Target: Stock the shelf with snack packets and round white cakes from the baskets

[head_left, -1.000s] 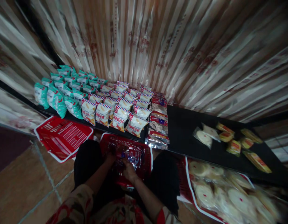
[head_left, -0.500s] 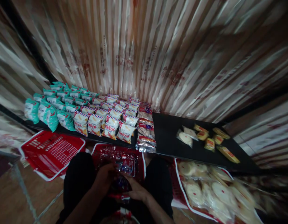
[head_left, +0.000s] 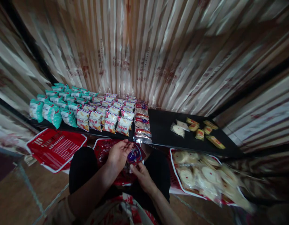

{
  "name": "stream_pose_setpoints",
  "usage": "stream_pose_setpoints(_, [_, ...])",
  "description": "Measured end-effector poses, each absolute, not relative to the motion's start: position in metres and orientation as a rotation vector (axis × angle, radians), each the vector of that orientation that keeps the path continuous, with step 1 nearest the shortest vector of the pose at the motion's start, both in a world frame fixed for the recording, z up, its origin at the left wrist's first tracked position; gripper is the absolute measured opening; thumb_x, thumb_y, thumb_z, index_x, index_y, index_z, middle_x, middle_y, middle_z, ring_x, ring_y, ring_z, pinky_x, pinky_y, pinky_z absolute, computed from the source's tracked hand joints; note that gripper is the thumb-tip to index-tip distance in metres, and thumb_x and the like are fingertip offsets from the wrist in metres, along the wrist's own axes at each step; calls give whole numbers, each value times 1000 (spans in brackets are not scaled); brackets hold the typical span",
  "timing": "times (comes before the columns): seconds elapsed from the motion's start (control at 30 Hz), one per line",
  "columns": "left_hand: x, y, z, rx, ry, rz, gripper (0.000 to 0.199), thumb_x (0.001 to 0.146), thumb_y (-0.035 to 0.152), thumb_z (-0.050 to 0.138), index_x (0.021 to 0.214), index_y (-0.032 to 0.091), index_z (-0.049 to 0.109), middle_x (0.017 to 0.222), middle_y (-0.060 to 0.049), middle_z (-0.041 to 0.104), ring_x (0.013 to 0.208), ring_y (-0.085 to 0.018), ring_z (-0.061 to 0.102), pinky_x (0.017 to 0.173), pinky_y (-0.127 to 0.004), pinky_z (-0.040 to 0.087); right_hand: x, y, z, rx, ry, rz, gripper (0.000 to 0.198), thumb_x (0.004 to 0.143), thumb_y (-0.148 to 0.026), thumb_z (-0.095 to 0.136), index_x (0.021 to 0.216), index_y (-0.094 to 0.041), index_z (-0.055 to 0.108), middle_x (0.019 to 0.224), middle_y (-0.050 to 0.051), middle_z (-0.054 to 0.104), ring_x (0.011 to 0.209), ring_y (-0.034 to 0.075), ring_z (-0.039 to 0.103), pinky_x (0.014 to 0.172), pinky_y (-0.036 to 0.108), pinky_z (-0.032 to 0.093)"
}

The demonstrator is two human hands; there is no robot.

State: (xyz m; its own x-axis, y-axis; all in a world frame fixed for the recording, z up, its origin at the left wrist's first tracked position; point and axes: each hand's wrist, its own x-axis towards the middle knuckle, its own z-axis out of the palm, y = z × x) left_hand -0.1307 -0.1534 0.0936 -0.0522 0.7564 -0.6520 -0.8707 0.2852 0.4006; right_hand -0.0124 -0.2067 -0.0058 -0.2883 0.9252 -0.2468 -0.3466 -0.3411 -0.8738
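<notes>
A shiny red and purple snack packet (head_left: pixel 135 153) is held up over the red basket between my knees. My right hand (head_left: pixel 143 177) pinches its lower edge between thumb and fingers. Beside the packet's left edge, my left hand (head_left: pixel 119 153) is turned partly palm up with fingers loosely spread; its fingertips lie close to the packet, and touch is hard to make out. The red basket (head_left: pixel 97 144) has a white rim and shiny wrappers inside, partly covered by my hands. Just beyond, a column of silvery red packets (head_left: pixel 142 125) lies on the black shelf.
The black shelf (head_left: pixel 159 131) also bears teal bags (head_left: pixel 36 111), white snack bags (head_left: pixel 110 122) and several yellow packets (head_left: pixel 200 134). A tilted red basket (head_left: pixel 57 150) is at left. Another basket (head_left: pixel 174 175) with bagged pale round pieces stands right. Striped curtain (head_left: pixel 125 62) hangs behind.
My hands have risen from low over the basket towards the shelf edge, bringing the packet up with the right hand. The left hand's fingers have spread. The view has shifted slightly.
</notes>
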Motion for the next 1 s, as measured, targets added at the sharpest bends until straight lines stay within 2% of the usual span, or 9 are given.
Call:
stream_pose_setpoints(0.07, [-125, -153, 102, -79, 901, 1286, 22, 76, -6, 44, 69, 11, 57, 65, -4, 59, 65, -11, 63, 70, -20, 53, -9, -205, -1, -1025, -866, 1656, 35, 71, -49, 69, 89, -19, 65, 84, 4, 71, 80, 21, 65, 77, 37, 50])
stream_pose_setpoints(0.17, [-120, -156, 108, 99, 884, 1261, 19, 75, -2, 49, 81, 10, 61, 67, -5, 62, 70, -13, 65, 72, -22, 51, 1, -202, 6, -1061, -791, 1517, 37, 70, -50, 70, 89, -19, 66, 82, 4, 71, 78, 22, 65, 74, 36, 50])
stream_pose_setpoints(0.3, [-118, -163, 99, 377, 917, 1324, 34, 68, 9, 62, 101, 14, 60, 71, -2, 64, 74, -16, 64, 74, -27, 48, 25, -195, 17, -1123, -654, 1388, 40, 63, -48, 75, 91, -20, 66, 78, 3, 71, 69, 21, 65, 68, 35, 51])
stream_pose_setpoints(0.47, [-109, -166, 72, 626, 1168, 1130, 23, 66, 19, 64, 88, 16, 65, 90, -5, 66, 89, -19, 60, 77, -27, 44, 51, -179, 25, -1269, -622, 1278, 45, 59, -52, 75, 89, -20, 64, 72, 2, 70, 60, 20, 63, 57, 33, 51])
stream_pose_setpoints(0.67, [-82, -159, 57, 665, 1082, 1077, 33, 70, 15, 62, 102, 16, 59, 93, -7, 66, 90, -19, 62, 79, -27, 46, 66, -145, 23, -1366, -763, 1169, 46, 60, -56, 71, 84, -18, 63, 70, 3, 70, 61, 20, 63, 58, 31, 49])
stream_pose_setpoints(0.83, [-65, -127, 51, 744, 1129, 1147, 54, 69, 4, 55, 121, 17, 48, 101, -8, 64, 86, -17, 63, 80, -29, 48, 74, -94, 21, -1436, -891, 968, 52, 62, -54, 66, 97, -16, 61, 82, 5, 70, 71, 22, 64, 68, 33, 50])
stream_pose_setpoints(1.0, [-55, -86, 42, 992, 1332, 1229, 43, 66, 0, 55, 105, 17, 62, 112, -9, 60, 105, -20, 57, 93, -31, 44, 77, -37, 19, -1505, -1095, 767, 61, 70, -48, 58, 118, -12, 53, 88, 8, 69, 76, 22, 63, 72, 33, 49])
